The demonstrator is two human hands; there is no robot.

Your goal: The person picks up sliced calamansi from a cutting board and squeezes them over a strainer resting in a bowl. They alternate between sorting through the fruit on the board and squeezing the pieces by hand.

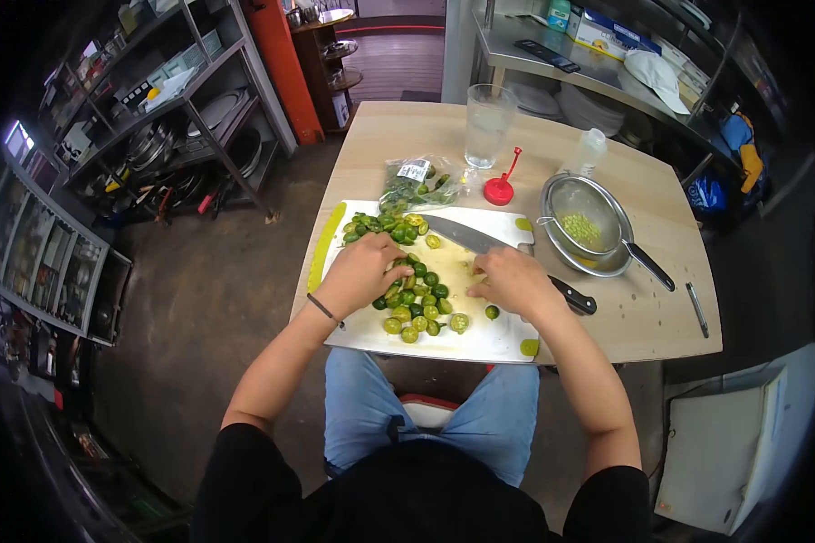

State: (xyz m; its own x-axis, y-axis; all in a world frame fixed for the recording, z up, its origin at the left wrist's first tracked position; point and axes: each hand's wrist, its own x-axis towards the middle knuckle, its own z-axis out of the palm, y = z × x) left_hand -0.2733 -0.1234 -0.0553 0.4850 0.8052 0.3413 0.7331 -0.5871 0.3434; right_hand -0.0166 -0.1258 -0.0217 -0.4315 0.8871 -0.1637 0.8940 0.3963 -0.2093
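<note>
My left hand [368,269] is over the left side of a pile of small green limes [417,294], fingers apart and touching those at its edge. My right hand [513,279] hovers low over the white cutting board [362,339], its fingers bent and apart, with no object visible in them. Under that hand lies a large knife [462,234], its black handle pointing to the lower right. Several limes are cut, showing yellow-green insides. A second group of limes [380,226] sits at the board's far left. One lime [492,312] rests apart, below my right hand.
Right of the board, a strainer [575,185] holding pale seeds sits over a metal bowl [611,270]. Behind are a bag of limes [412,185], a red cap with spout [498,190], a glass of water [487,131] and a bottle [589,149]. A pen [697,309] lies far right.
</note>
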